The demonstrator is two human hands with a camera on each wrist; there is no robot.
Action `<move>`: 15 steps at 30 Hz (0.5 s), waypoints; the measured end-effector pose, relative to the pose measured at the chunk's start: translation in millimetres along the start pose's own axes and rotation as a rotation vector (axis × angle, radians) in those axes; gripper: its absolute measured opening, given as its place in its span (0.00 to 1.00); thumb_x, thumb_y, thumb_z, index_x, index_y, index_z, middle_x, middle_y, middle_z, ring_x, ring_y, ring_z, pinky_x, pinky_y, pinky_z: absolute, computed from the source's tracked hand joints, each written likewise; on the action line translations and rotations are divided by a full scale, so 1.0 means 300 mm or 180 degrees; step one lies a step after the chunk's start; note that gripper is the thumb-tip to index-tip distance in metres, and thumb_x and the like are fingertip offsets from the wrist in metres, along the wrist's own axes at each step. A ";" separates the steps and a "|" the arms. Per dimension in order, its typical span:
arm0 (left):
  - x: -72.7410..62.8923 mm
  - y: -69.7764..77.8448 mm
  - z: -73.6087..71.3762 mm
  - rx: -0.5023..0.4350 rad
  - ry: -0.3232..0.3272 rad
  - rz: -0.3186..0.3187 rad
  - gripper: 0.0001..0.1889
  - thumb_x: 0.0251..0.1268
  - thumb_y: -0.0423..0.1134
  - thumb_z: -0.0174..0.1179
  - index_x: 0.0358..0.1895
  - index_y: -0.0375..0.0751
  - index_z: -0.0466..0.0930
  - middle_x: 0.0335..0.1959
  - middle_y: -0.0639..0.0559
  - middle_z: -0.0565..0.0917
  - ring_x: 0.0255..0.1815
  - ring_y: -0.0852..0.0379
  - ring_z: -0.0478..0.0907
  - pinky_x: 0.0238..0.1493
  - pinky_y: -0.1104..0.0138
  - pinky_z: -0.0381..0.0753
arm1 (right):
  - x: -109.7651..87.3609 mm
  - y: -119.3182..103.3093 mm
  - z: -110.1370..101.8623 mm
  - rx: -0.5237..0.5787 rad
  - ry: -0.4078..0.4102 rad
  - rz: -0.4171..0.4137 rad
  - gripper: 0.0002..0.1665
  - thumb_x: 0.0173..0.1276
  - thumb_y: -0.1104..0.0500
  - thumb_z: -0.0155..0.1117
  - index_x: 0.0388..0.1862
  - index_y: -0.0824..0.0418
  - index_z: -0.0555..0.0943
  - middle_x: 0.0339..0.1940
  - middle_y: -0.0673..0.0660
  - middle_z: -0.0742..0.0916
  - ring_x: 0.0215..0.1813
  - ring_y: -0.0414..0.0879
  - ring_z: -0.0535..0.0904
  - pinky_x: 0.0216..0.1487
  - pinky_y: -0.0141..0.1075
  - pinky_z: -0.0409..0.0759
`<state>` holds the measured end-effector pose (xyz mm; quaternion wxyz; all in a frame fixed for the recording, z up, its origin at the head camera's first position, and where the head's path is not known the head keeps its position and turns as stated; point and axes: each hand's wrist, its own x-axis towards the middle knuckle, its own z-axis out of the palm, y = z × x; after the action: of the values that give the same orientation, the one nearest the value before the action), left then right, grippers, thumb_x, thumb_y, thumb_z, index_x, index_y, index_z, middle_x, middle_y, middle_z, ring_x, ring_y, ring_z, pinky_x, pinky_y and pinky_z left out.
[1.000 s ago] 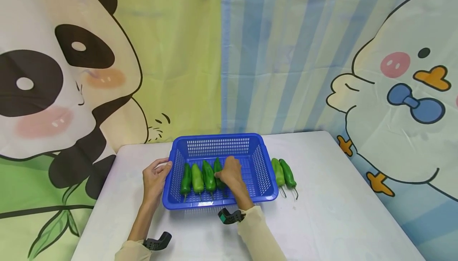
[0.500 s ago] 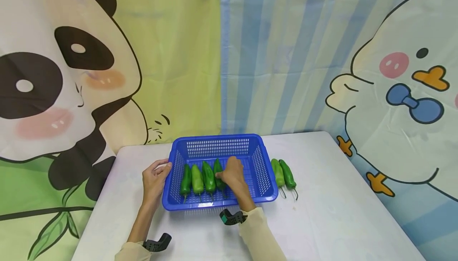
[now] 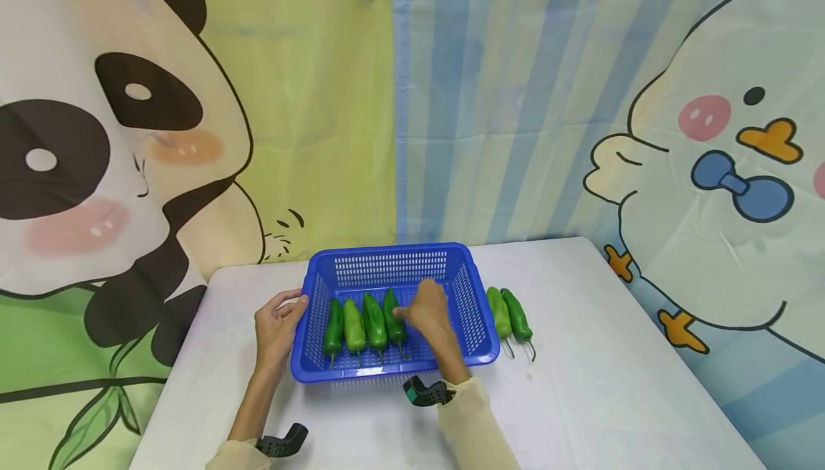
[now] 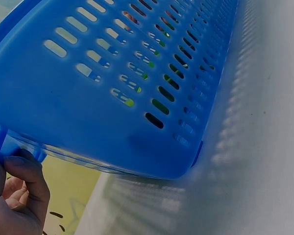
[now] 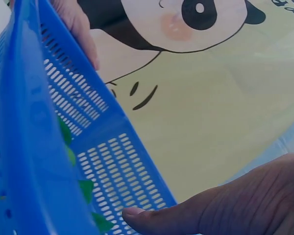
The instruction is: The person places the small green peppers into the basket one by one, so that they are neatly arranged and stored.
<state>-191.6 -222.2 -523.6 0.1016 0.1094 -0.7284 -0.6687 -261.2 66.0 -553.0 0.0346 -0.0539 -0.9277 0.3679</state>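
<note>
A blue plastic basket point(image 3: 389, 372) with slotted walls stands on the table. Inside, several green peppers point(image 3: 354, 325) lie side by side in its left half, stems toward the near wall. My left hand point(image 3: 273, 325) holds the basket's left rim; in the left wrist view its fingers point(image 4: 32, 181) curl at that rim. My right hand point(image 3: 430, 309) is inside the basket, just right of the rightmost pepper point(image 3: 394, 318), its thumb stretched out to that pepper's side. The right wrist view shows this thumb point(image 5: 166, 219) straight; the other fingers are hidden there.
Two more peppers, a lighter one point(image 3: 499, 312) and a darker one point(image 3: 516, 314), lie on the white table point(image 3: 599, 355) right of the basket. A cartoon-printed curtain point(image 3: 322, 97) hangs behind the table. Both wrists wear black camera mounts.
My right hand has drawn slightly to the right, showing more of the rightmost pepper, which stays lying in the basket. My left hand keeps its place on the rim.
</note>
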 end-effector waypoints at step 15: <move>0.007 -0.006 -0.005 -0.0045 -0.0035 -0.0102 0.21 0.82 0.45 0.65 0.66 0.33 0.83 0.33 0.64 0.92 0.31 0.67 0.89 0.36 0.74 0.90 | 0.008 0.042 -0.146 0.0361 -0.0331 -0.0030 0.40 0.48 0.48 0.95 0.08 0.48 0.65 0.09 0.42 0.61 0.14 0.38 0.53 0.11 0.34 0.55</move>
<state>-193.1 -224.2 -525.2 0.0876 0.1167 -0.7223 -0.6760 -258.0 105.2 -529.8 -0.0089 -0.0282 -0.9061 0.4220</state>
